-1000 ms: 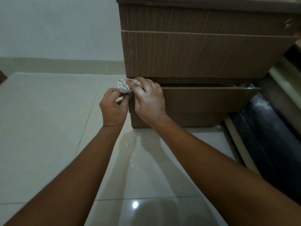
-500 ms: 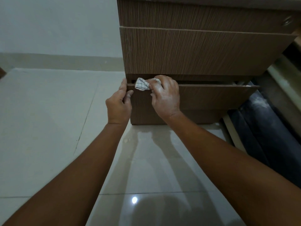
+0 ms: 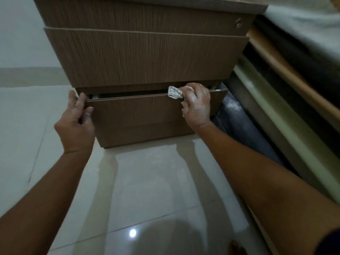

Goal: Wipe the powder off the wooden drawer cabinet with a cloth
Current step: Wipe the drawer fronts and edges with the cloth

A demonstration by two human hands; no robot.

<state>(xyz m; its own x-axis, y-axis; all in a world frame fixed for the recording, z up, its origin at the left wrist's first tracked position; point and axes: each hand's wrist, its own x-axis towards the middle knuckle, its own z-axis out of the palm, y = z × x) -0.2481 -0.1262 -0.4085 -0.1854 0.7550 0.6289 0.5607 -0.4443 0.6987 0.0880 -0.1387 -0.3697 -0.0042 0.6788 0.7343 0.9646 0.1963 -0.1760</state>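
Checked cloth (image 3: 175,92), wood-grain drawer cabinet (image 3: 147,57)

Domestic interior, most likely a bedroom. Low wooden drawer cabinet (image 3: 143,56) in wood-grain laminate with three drawer fronts, a small round lock (image 3: 238,23) on the top one. It is bedside-type furniture, standing directly on the floor. Just beside it on the right is what looks like a bed: pale mattress (image 3: 303,21) above, wooden side rail (image 3: 290,74) and dark layers beneath. Floor (image 3: 147,181) is glossy pale tile with thin grout lines, mirroring one light as a bright spot (image 3: 132,233). Plain painted wall (image 3: 18,34) behind, with a darker skirting band (image 3: 27,76) at its foot. Lighting dim and soft throughout.
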